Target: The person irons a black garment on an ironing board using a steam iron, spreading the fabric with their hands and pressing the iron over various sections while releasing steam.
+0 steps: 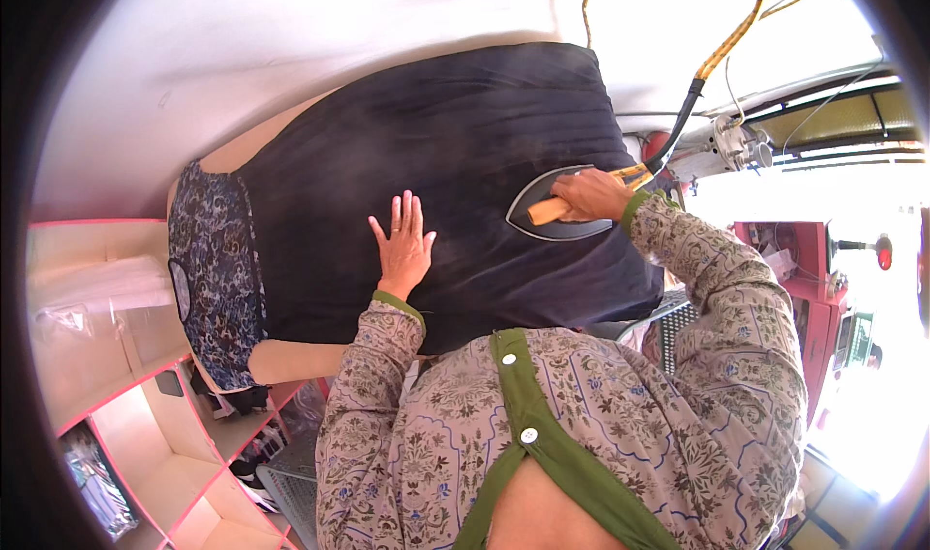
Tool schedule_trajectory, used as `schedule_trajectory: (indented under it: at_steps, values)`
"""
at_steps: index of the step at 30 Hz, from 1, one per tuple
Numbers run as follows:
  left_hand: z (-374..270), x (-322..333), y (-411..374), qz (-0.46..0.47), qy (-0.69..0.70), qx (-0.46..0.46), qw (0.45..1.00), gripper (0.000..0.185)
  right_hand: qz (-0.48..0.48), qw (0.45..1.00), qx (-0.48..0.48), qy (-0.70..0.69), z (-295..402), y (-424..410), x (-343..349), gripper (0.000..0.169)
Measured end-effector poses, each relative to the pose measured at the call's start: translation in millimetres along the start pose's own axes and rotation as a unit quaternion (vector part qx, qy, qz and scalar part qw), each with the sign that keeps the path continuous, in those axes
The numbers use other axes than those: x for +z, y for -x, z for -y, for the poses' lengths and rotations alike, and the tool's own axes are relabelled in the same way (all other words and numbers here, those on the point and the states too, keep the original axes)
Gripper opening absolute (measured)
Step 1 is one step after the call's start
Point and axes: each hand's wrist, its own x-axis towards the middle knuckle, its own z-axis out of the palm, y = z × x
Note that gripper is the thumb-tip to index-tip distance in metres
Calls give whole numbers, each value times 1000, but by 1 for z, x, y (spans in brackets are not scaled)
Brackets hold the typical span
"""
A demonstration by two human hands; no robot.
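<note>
A dark garment (320, 252) with a blue patterned upper section (218, 259) is spread over a padded ironing board (298, 361). My right hand (592, 195) grips the wooden handle of an iron (523, 208). The iron's pointed tip faces left, and its soleplate is down on the dark cloth. To the left of the iron, my left hand (403, 248) lies with spread fingers over the garment and holds nothing. Faint vapour shows above the cloth. A yellow-and-black cord (726, 45) rises from the iron's rear towards the upper right.
Pink-edged shelves (163, 470) with plastic-wrapped items stand at lower left. A white wall (290, 34) runs behind the board. A metal cylinder (726, 146) with fittings is at upper right. Beyond my right arm stands a pink cabinet (806, 325). Perforated grey mesh (672, 332) shows below the garment.
</note>
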Motion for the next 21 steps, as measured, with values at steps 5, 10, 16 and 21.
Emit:
schedule_trajectory:
  at_steps: [5, 10, 16, 21]
  values:
    - [14, 3, 5, -31, 33, -40, 998, 73, -8, 1000, 14, -15, -3, 3, 5, 35]
    - [41, -11, -2, -37, 20, -127, 991, 70, -20, 998, 21, -49, 60, -39, 3, 35]
    - [11, -5, -27, 0, 30, -80, 996, 67, -27, 996, 24, -88, 44, -37, 8, 34]
    - [-3, 17, -25, 12, 16, -20, 1000, 68, -10, 999, 50, -16, -40, 43, -9, 34]
